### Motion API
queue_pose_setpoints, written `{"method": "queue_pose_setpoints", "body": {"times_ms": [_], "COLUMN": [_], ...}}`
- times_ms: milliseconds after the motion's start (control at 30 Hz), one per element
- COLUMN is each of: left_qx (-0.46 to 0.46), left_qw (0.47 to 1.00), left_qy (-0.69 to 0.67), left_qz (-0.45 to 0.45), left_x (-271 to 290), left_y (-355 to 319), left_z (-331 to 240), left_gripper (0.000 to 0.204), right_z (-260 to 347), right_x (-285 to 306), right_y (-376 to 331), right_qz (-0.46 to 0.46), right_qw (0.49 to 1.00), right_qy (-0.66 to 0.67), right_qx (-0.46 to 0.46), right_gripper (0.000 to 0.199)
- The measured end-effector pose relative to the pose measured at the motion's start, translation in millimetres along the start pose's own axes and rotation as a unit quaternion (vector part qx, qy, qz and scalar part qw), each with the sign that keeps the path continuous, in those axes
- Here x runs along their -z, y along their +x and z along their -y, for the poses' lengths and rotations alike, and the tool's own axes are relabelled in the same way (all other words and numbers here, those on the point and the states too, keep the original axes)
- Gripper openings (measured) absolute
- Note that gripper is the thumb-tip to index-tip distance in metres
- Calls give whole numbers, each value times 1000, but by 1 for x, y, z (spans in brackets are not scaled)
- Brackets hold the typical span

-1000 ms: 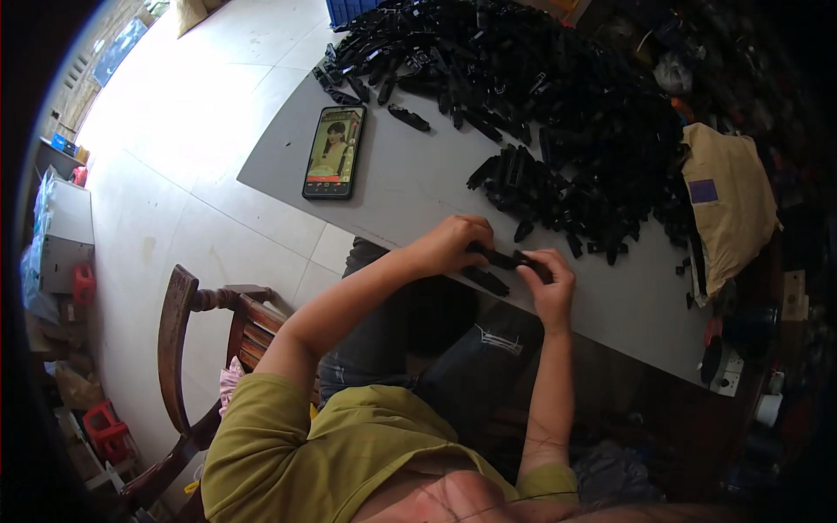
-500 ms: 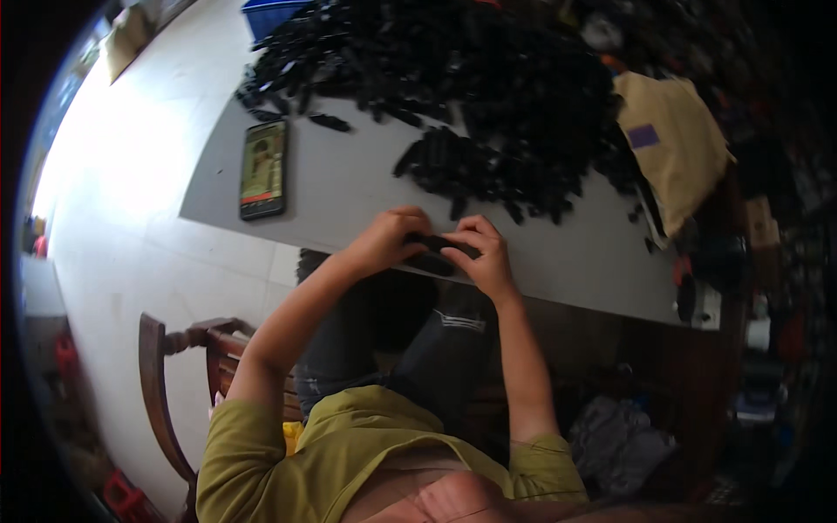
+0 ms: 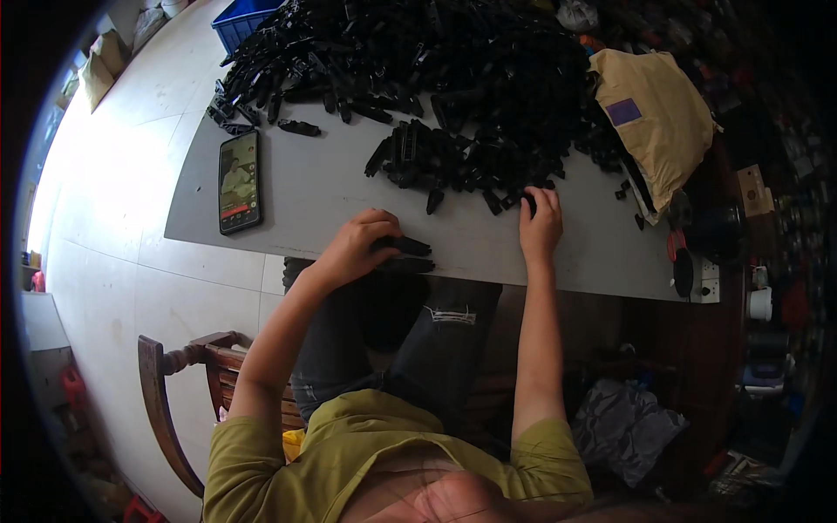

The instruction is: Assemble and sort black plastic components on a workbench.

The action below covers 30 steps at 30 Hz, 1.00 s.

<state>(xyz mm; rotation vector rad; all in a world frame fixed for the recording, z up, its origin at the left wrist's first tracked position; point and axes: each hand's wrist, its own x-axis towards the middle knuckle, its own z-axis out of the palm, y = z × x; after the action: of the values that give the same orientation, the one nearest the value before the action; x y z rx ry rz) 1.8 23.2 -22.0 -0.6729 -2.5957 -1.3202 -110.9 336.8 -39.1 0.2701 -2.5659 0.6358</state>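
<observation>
My left hand [image 3: 359,247] is closed around a long black plastic part [image 3: 408,246] at the table's near edge. Just below that part shows a second dark strip [image 3: 406,265]; whether the two are joined I cannot tell. My right hand [image 3: 541,225] is at the near rim of a heap of black plastic parts [image 3: 418,152], its fingers bent together round a small black piece [image 3: 528,204] that they mostly hide. Behind this smaller heap spreads a much larger pile of similar black parts [image 3: 375,52].
On the grey table [image 3: 314,196] a phone [image 3: 240,183] with a lit screen lies at the left. A blue crate [image 3: 234,28] stands at the far left, a beige bag [image 3: 654,122] at the right. Near the right corner are scissors [image 3: 677,248]. A wooden chair [image 3: 157,392] is beside me.
My right hand has left the part held with my left and moved right and away, to the heap's rim. My left hand keeps the long part. The whole view has shifted slightly.
</observation>
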Motion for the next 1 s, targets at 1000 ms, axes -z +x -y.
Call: {"method": "queue_pose_setpoints", "body": {"times_ms": [1000], "left_qx": [19], "left_qw": [1000], "left_qy": [-6], "left_qz": [22], "left_x": [1], "left_y": [38], "left_z": [9], "left_gripper": [25], "right_z": [88], "right_x": [16], "right_y": [-25], "right_qz": [218], "right_qw": [945], "right_qy": [201], "right_qx": [141], "right_gripper": [33]}}
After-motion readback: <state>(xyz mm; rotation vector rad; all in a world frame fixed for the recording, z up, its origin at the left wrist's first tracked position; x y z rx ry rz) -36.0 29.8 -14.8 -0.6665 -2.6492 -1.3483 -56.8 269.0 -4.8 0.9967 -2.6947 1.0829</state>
